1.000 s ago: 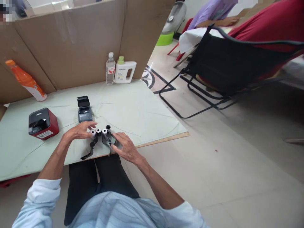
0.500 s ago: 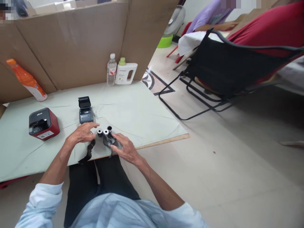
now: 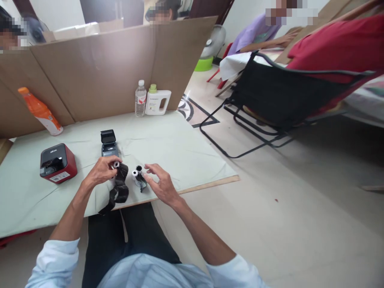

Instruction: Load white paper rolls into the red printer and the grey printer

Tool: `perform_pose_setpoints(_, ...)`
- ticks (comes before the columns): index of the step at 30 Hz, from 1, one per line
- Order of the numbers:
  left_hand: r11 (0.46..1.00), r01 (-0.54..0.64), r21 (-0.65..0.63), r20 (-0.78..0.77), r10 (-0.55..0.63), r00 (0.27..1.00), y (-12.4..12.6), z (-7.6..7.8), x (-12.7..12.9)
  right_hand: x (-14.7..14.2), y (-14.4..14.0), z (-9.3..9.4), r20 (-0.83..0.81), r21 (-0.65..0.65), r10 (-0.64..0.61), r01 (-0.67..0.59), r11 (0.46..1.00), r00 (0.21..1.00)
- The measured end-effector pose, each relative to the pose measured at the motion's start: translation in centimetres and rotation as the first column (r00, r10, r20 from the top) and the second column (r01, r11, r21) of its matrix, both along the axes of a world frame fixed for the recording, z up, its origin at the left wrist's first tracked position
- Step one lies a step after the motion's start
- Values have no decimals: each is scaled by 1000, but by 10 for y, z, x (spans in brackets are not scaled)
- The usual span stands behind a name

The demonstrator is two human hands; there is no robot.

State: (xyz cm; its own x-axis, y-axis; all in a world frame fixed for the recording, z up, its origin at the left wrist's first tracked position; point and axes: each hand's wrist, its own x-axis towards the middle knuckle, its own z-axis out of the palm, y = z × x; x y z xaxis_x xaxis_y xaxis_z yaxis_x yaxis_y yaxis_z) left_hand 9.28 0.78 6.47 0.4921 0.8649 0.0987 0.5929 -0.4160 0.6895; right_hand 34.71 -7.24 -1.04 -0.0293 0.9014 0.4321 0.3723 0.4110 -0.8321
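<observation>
My left hand (image 3: pixel 101 171) grips a small white-cored roll (image 3: pixel 116 164) with a loose black ribbon (image 3: pixel 120 190) hanging from it over the table's front edge. My right hand (image 3: pixel 159 183) hovers with spread fingers just right of two more small rolls (image 3: pixel 137 176) that stand on the pale green table cover (image 3: pixel 168 144). A small grey printer (image 3: pixel 109 145) with its lid up sits just behind my left hand. A red and black printer (image 3: pixel 57 163) stands further left.
An orange bottle (image 3: pixel 40 111) leans on the cardboard screen (image 3: pixel 96 72) at the left. A water bottle (image 3: pixel 140 98) and a white jug (image 3: pixel 157 101) stand at the back. A black folding chair (image 3: pixel 285 96) is on the floor at the right, with other people beyond.
My left hand has lifted one roll out of the row, its black ribbon trailing. My right hand has come off the rolls and opened. The view has tilted up a little.
</observation>
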Motion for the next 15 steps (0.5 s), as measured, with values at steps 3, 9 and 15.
perform_pose_setpoints(3, 999, -40, 7, 110, 39, 993, 1, 11, -5, -8, 14, 15, -87, -76, 43, -50, 996, 995)
perform_pose_setpoints(9, 998, -63, -9, 325, 63, 943, 13, 21, -4, -31, 47, 38, -333, -298, 185, -289, 910, 925)
perform_pose_setpoints(15, 994, -108, 12, 516, 87, 852, 41, 44, 4, -56, 91, 62, -624, -222, 276, -505, 834, 731)
